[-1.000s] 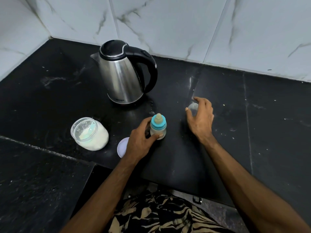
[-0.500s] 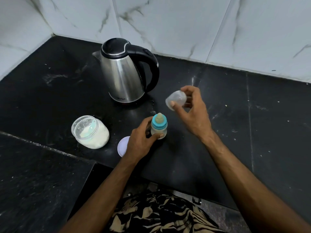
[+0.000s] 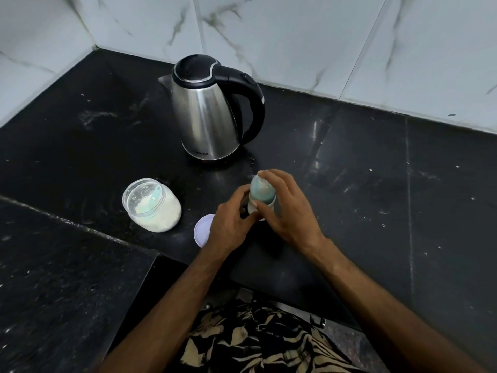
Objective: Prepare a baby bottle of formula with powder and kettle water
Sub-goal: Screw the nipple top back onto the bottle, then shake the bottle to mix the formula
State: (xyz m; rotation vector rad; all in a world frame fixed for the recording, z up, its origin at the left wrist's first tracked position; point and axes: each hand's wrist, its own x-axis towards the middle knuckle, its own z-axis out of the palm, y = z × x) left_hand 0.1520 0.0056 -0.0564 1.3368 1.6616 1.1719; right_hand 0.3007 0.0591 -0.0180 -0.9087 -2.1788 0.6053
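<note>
Black speckled stone counter (image 3: 403, 200), set into a corner of white marble-veined wall tiles (image 3: 295, 36); surface dusted with pale specks and smears.

Item: stainless-steel electric kettle with black lid and black loop handle (image 3: 208, 114). Upright, toward the back of the counter, handle turned to three o'clock, spout to nine o'clock.

Item: clear round jar of white formula powder (image 3: 153, 204). Open, at about eight o'clock from the kettle; a pale green scoop (image 3: 150, 203) lies inside on the powder.

Item: flat pale lilac round lid (image 3: 203, 230). Lies on the counter between the jar and the hands, partly covered by the left hand.

Item: small baby bottle with teal collar (image 3: 254, 208). Stands upright at six o'clock from the kettle, near it but apart. A clear domed plastic cap (image 3: 262, 189) sits over its top (the teal collar shows through the plastic).

Left hand (image 3: 231, 224): comes in from seven o'clock, fingers curled round the lower body of the bottle, gripping it.

Right hand (image 3: 290, 211): comes in from five o'clock, thumb on the near side and fingers on the far side, curved over the domed cap and holding it on the bottle.

Below the counter edge: black and tan patterned cloth (image 3: 255, 337) on the person's lap.
</note>
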